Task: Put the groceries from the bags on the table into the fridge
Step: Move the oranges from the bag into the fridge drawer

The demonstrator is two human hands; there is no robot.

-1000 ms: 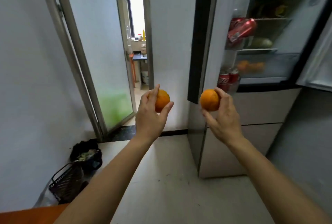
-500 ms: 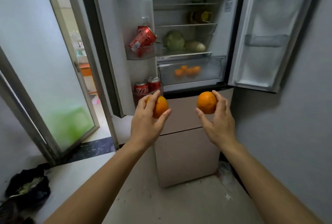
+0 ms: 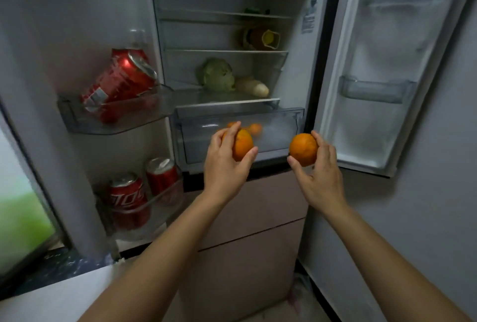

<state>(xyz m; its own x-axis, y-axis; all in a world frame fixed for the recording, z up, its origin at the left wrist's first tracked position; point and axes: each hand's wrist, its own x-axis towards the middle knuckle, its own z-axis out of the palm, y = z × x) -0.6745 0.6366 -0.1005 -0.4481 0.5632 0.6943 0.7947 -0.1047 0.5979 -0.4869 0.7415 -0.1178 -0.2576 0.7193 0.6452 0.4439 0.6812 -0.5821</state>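
Your left hand [image 3: 227, 166] curls round a dimpled orange [image 3: 244, 144], thumb beneath and fingers over its top, holding it in front of the clear plastic crisper drawer [image 3: 278, 125] of the open fridge [image 3: 247, 205]. Your right hand [image 3: 321, 177] grips a second orange [image 3: 303, 150], round and matt-skinned, just off the drawer's right corner and near the inner edge of the right door [image 3: 387, 50]. Both fruits hang in the air, apart from each other and outside the fridge.

The drawer's frosted front stands between them and the blurred oranges [image 3: 255, 129] lying inside. On the glass shelf above, a leafy green cabbage [image 3: 218, 75] sits just beside a long pale radish [image 3: 254, 86]. One shelf higher lies a yellow jug-like container [image 3: 263, 37]. On the left door, a shiny red can [image 3: 121, 79] leans tilted in the upper clear bin [image 3: 116, 125], and two red cans [image 3: 126, 197] stand upright in the bin below.
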